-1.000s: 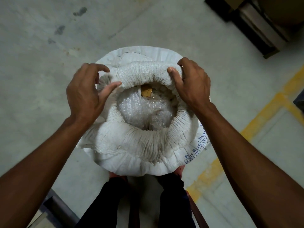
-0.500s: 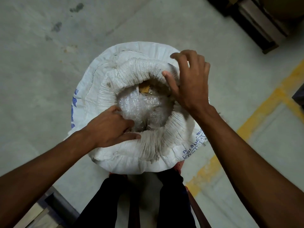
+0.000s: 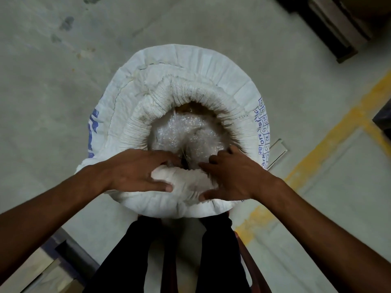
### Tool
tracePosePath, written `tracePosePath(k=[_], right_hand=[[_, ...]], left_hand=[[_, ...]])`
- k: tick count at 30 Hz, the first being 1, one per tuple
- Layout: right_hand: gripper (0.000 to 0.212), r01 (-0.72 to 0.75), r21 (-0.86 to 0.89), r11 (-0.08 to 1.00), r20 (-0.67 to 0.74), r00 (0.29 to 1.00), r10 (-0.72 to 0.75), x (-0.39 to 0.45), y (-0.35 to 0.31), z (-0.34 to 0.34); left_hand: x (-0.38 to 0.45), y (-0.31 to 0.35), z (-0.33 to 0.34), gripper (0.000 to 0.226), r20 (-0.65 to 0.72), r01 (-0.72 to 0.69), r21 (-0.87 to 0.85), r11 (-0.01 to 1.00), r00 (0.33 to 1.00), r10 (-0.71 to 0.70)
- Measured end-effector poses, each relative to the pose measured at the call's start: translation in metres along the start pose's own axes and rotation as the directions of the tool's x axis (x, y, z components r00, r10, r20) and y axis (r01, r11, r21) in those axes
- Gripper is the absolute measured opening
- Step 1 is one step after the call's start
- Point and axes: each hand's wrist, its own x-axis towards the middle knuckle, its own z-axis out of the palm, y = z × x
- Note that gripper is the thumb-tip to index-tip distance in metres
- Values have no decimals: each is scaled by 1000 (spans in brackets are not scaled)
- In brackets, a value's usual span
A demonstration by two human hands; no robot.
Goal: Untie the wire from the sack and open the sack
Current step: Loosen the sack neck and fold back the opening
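Both hands on the near rim now: my left hand (image 3: 135, 173) and right hand (image 3: 234, 178) each pinch the rolled-down edge of the sack (image 3: 190, 66), fingers inside, thumbs outside, presumably to fold it lower. It stands on the floor (image 3: 53, 92) against my legs, mouth wide open, bubble wrap (image 3: 186, 134) showing. No wire visible.

Both hands (image 3: 186, 176) gripping rolled sack (image 3: 190, 66) rim, apparently bubble wrap (image 3: 186, 134) inside
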Motion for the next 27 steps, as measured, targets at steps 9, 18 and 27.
tracePosePath(k=[9,18,27], right_hand=[[79,105,1,994,10,994,-105,-26,2,-10],[68,95,165,982,-4,995,-95,-38,-1,-22],[93,71,158,985,140,986,-93,-37,0,-25]], left_hand=[[-8,5,-3,87,97,86,245,966,989,-112],[-18,17,-23,94,135,-31,298,954,991,-10],[-26,6,-21,124,257,115,475,872,930,-263]])
